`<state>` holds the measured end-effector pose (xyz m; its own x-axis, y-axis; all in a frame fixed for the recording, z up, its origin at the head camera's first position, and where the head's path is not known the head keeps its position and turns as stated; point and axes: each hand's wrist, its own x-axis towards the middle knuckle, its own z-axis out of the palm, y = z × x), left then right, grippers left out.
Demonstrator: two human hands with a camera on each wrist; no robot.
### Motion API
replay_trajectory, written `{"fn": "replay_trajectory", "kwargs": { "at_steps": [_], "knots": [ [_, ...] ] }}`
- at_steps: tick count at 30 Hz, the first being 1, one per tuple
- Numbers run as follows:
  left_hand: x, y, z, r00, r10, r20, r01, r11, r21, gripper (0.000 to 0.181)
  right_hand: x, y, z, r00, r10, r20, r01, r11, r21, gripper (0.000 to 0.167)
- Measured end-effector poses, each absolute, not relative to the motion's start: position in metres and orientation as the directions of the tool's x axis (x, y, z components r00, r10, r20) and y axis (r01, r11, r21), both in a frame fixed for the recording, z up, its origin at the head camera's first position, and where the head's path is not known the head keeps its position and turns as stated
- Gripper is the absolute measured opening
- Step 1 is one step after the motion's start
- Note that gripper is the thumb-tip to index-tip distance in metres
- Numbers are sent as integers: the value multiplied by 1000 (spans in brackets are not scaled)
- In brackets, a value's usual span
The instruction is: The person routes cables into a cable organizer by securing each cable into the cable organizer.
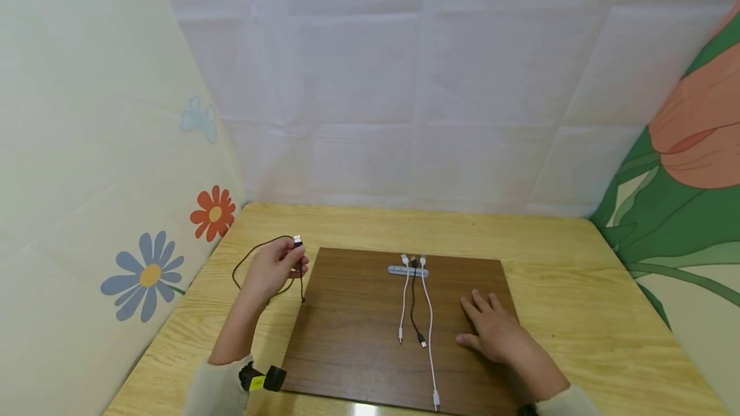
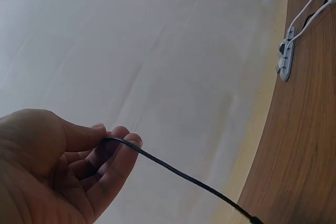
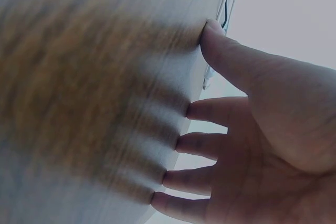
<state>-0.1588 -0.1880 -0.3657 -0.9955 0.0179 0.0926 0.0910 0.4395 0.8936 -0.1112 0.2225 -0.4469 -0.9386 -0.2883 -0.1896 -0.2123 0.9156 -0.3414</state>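
Note:
My left hand (image 1: 276,269) pinches a black USB cable (image 2: 181,174) between thumb and fingers, just left of the brown board. Its metal USB plug (image 1: 297,240) points up above the fingertips, and the cord loops out behind the hand. On the board (image 1: 347,326), my right hand (image 1: 496,332) rests with spread fingers, its fingertips touching the wood in the right wrist view. A grey cable holder (image 1: 397,270) lies near the board's far edge. Two white cables (image 1: 430,320) and a short black cable (image 1: 413,303) sit in it, their USB ends toward the back.
The board lies on a light wooden table (image 1: 555,275). A pale cloth backdrop (image 1: 358,82) rises behind the table, with flower-printed panels (image 1: 87,165) at the left and right sides.

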Motion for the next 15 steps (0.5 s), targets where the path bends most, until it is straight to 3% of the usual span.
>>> {"fn": "replay_trajectory", "kwargs": {
  "at_steps": [15],
  "knots": [
    [-164,-168,-372,-992,-1,126,114,415,903,15,-113,221,-445,-937,-289,-195,-213,917,-338,81]
  ]
}}
